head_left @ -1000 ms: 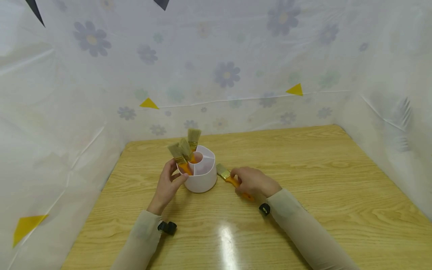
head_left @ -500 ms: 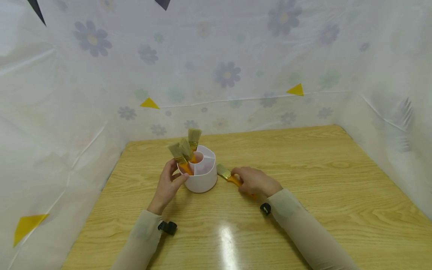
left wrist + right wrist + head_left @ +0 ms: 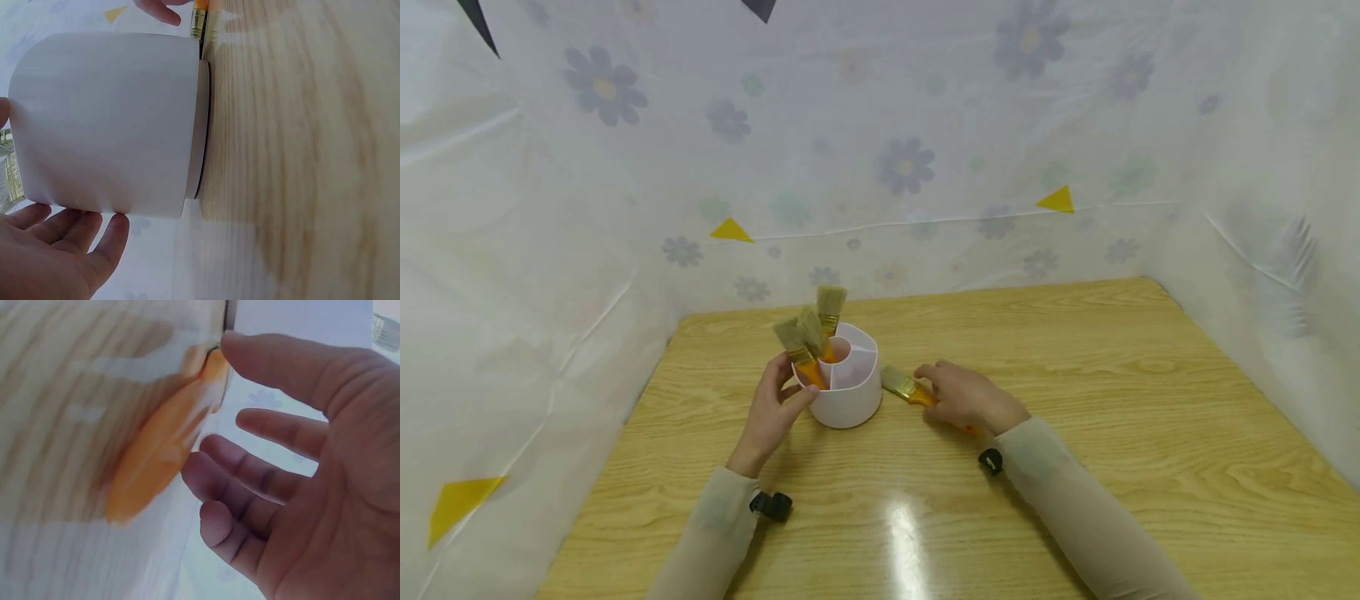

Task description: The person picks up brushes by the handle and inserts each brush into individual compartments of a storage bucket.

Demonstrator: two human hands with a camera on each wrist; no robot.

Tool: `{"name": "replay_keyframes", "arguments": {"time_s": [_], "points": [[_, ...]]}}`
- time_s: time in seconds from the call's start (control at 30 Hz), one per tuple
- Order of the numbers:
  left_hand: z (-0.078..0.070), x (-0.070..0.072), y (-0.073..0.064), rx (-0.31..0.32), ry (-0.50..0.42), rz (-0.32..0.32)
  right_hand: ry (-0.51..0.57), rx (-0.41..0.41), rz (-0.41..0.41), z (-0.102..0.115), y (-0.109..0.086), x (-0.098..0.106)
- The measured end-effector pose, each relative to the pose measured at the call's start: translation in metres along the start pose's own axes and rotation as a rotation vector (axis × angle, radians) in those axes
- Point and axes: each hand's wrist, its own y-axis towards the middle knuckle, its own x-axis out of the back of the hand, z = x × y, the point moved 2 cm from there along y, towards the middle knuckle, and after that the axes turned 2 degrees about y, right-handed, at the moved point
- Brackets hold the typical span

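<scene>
A white round organizer [image 3: 847, 405] with several compartments stands on the wooden table, and brushes [image 3: 805, 337] with orange handles lean in it, bristles up. My left hand [image 3: 772, 408] holds its left side, thumb at the rim; in the left wrist view the fingertips [image 3: 112, 234] rest against the wall. Right of the organizer a paintbrush [image 3: 901, 385] lies on the table, bristles toward the organizer. My right hand [image 3: 966, 398] is over its handle. In the right wrist view the orange handle [image 3: 159, 444] lies beside the loosely spread fingers, the thumb near its neck.
The wooden table [image 3: 1075, 350] is bounded by a flowered sheet [image 3: 902, 108] at the back and pale sheets at the sides. Yellow triangles [image 3: 1057, 200] are stuck on the sheets.
My right hand has shifted slightly right and its fingers have loosened from the paintbrush. The brush has turned a little, its handle end shifting right. The left hand and organizer stay put.
</scene>
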Motion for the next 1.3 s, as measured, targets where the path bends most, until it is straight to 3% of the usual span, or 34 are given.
{"name": "replay_keyframes", "arguments": {"time_s": [0.13,0.37,0.6,0.9,1.3], "points": [[0.008,0.000,0.001,-0.010,0.006,-0.008,-0.038,0.006,-0.009,-0.001,0.001,-0.003],[0.009,0.000,0.001,-0.032,-0.002,-0.012,-0.020,0.030,0.021,-0.003,0.001,-0.004],[0.009,0.000,0.001,-0.010,0.009,-0.013,-0.023,0.062,0.024,-0.006,0.002,-0.002],[-0.020,-0.001,-0.005,-0.003,0.011,-0.001,-0.030,0.044,0.003,-0.007,0.003,-0.002],[-0.020,-0.001,-0.004,0.003,0.006,0.005,-0.049,0.046,-0.024,-0.006,0.005,-0.003]]}}
